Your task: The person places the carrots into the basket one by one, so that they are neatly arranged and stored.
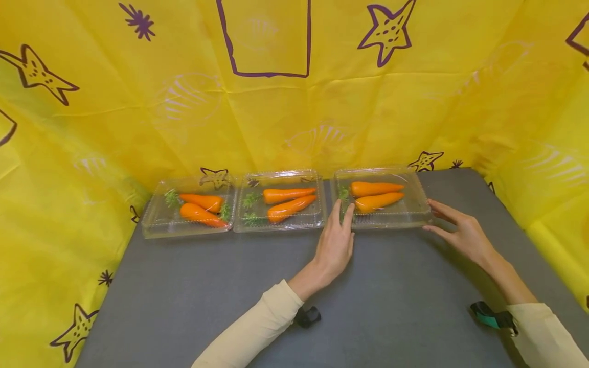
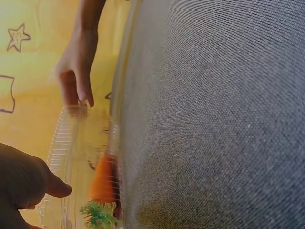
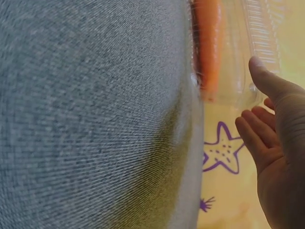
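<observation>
A clear plastic clamshell container with two orange carrots inside stands at the right end of a row. Its lid is closed. My left hand reaches to its front left corner, with fairly straight fingers over the lid's edge. At the opposite end, my right hand has its fingertips by the right side, the thumb lower and toward the front. The right wrist view shows those fingers loosely bent beside the box, the palm free. Green carrot tops show through the plastic in the left wrist view.
Two similar closed containers with carrots, a middle one and a left one, continue the row along the back of the grey table. Behind hangs a yellow cloth with sea drawings. A dark strap circles the right wrist.
</observation>
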A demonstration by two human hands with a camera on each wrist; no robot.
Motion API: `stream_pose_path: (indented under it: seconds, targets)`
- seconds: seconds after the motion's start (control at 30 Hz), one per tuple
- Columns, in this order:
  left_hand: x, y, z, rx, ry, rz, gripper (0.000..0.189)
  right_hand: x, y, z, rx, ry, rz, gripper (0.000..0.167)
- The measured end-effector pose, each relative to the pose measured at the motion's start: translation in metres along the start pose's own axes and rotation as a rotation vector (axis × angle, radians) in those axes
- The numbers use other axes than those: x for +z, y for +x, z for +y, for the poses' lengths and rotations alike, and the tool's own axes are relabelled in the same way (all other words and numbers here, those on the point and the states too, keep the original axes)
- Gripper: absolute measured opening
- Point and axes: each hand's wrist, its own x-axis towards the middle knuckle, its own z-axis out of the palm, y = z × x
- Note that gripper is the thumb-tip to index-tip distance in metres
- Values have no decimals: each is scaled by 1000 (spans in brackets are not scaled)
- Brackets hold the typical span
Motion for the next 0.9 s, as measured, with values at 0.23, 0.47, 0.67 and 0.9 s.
stream_pose_path:
  seconds: [0.23, 0.47, 0.67, 0.9]
  targets:
    - [2, 5, 0, -58, -82, 15, 70, 0, -4, 3, 52, 50, 2, 73]
    - [4, 10, 5, -144, -335, 35, 87, -1, -9, 1, 169, 119, 4, 66]
    - [12, 6, 8, -165, -474, 75, 81, -6, -19, -1, 189, 126, 26, 68]
    - [21, 3, 5, -225, -520, 71, 72, -10, -27, 6, 258, 132, 18, 65]
